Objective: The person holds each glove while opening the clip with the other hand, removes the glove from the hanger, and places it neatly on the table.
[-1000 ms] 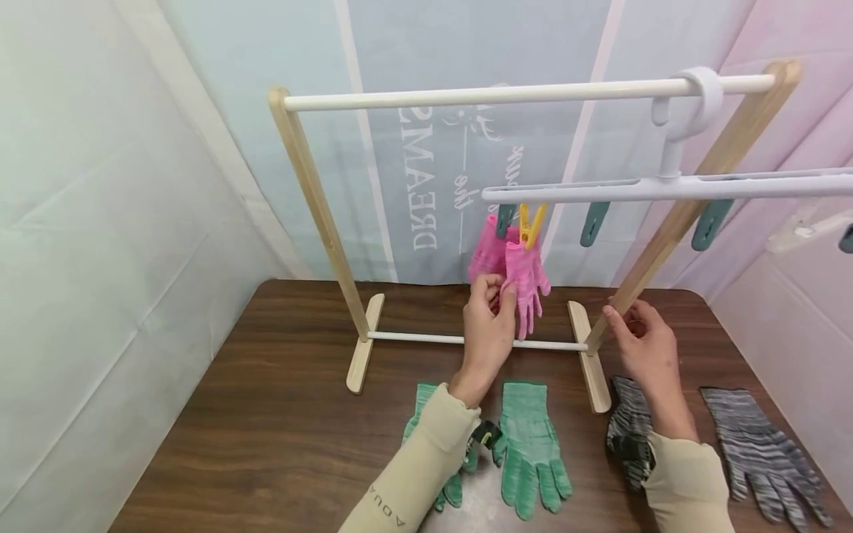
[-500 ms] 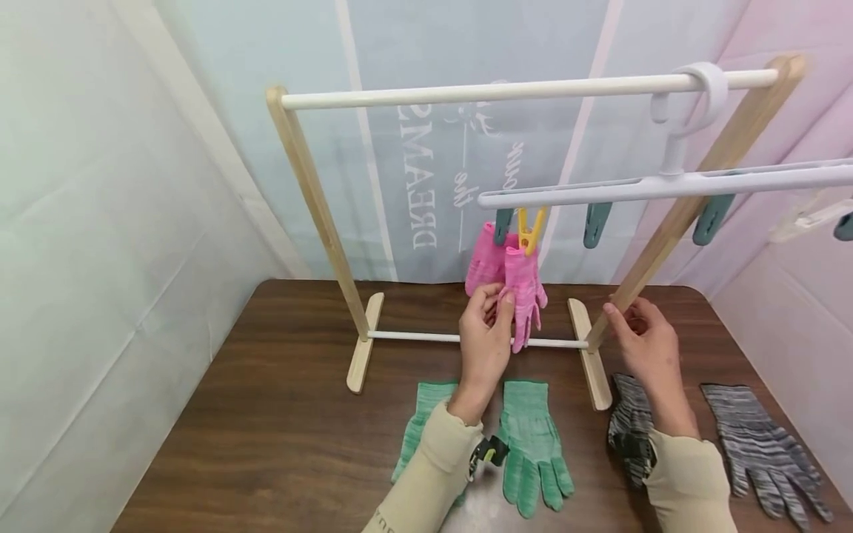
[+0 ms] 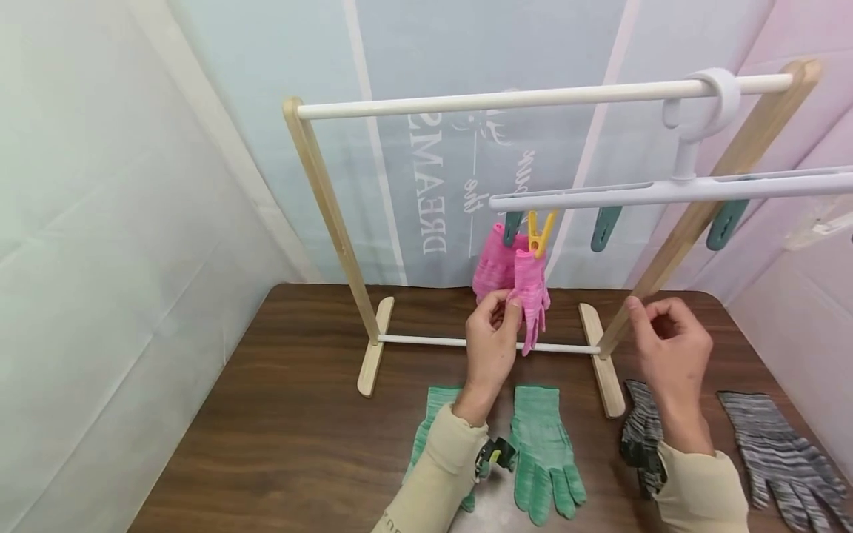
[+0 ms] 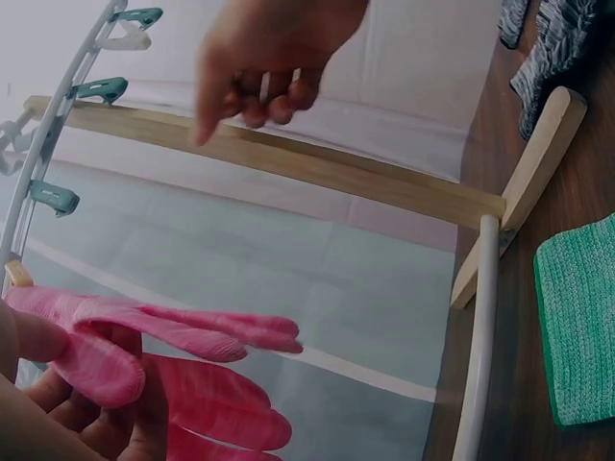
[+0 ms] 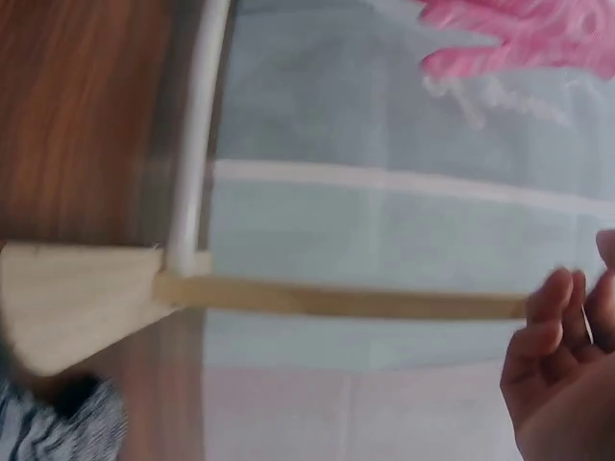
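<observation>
Pink glove (image 3: pixel 531 285) hangs under the near-left end of the white hanger (image 3: pixel 600 197), yellow peg (image 3: pixel 540 237) at its cuff; second pink glove (image 3: pixel 493 265) just behind it. Change: your right grip (image 3: pixel 674 352) looks to have come off the wooden upright (image 3: pixel 689 238) it was on half a second ago. Fingers loosely curled, nothing in it. Your left grip (image 3: pixel 489 344) is still pinching the front glove, below the cuff. My read: handling is on the left alone for now, right is free, upright no longer braced. Left wrist view separates the two gloves' fingers, which overlap from the head; also shows the right's curled fingers with nothing between them. Right wrist view is blurred: fingertips line up with the upright, can't tell contact. Only the head view gets both green gloves (image 3: pixel 537 418) on the tabletop (image 3: pixel 286 414).
</observation>
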A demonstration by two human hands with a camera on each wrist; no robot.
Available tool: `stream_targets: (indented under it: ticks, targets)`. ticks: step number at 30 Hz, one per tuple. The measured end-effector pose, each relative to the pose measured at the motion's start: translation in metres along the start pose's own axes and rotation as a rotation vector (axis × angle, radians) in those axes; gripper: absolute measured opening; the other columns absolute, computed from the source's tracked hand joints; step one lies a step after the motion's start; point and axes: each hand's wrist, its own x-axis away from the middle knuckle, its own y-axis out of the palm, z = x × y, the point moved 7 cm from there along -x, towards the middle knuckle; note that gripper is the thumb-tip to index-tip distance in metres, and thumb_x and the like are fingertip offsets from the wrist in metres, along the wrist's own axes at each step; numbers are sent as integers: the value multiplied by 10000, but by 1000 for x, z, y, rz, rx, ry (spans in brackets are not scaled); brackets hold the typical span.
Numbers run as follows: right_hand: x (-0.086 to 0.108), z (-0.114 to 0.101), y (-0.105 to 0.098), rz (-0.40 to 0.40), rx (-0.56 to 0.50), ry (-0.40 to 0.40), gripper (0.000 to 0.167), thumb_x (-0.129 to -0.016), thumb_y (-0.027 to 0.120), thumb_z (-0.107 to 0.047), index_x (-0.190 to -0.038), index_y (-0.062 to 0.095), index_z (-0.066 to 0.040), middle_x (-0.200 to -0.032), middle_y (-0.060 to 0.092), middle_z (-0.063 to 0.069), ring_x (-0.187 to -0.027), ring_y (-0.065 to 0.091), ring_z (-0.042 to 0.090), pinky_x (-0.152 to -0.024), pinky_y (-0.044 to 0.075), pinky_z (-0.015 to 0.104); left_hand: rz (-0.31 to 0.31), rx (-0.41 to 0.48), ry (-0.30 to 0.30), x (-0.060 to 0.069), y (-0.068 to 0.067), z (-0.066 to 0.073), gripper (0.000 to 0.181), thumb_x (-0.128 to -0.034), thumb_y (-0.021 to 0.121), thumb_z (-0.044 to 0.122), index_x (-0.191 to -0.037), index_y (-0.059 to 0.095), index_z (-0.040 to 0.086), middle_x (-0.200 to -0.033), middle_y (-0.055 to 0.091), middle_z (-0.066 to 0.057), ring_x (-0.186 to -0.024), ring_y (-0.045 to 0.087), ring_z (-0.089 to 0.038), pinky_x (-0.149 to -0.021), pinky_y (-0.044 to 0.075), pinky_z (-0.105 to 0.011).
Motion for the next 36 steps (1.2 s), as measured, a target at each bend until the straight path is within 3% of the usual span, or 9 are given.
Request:
stream_targets:
  ticks: [4,12,20,24,26,31,36]
  targets:
    - [8,-19,15,-140,-42,-41,214,-966,746,-145,-834,663,2,-650,579,-122,-571,476,20,-515,366,152,-10,-22,10,1,2,0,206,-1027,620,155,-1118,735,10,-921,708,-219,-761,583,-5,-690,495,-153]
    - [27,-42,38,-304,-58,-18,92,-991,713,-139,-994,708,-47,-825,630,-144,-744,566,48,-650,436,155,4,-48,8,2,-4,-3,194,-1016,630,157,-1108,740,25,-885,690,-140,-756,576,-24,-675,485,-164]
    - [28,-57,39,-304,-141,1,159,-1009,673,-112,-1140,695,-25,-981,645,-152,-846,608,57,-728,478,143,-35,-38,19,2,2,-1,209,-1027,623,165,-1126,736,20,-923,713,-164,-763,574,-19,-679,489,-166]
    - [26,-68,48,-327,-166,-41,244,-1028,641,-113,-1256,680,-36,-1106,653,-173,-997,632,29,-857,480,139,-42,-39,16,2,3,-1,212,-1030,623,176,-1124,739,25,-935,720,-170,-775,584,-12,-687,502,-165]
    - [23,-75,52,-335,-172,-71,289,-1036,629,-117,-1313,662,-45,-1170,666,-124,-1074,625,21,-918,476,131,-43,-41,12,2,3,-1,211,-1032,623,178,-1123,741,28,-934,721,-167,-773,586,-11,-683,506,-169]
    - [14,-87,69,-366,-184,-119,383,-1058,599,-164,-1440,604,-139,-1380,646,67,-1226,580,51,-978,463,123,-45,-45,3,0,3,-2,214,-1034,622,173,-1135,740,26,-944,726,-168,-773,594,-13,-682,516,-170]
    - [7,-94,80,-391,-180,-116,416,-1075,572,-230,-1491,565,-221,-1484,591,53,-1322,553,177,-955,475,114,-48,-57,-3,0,5,-1,203,-1032,628,168,-1130,741,30,-967,742,-164,-784,605,-6,-696,531,-174]
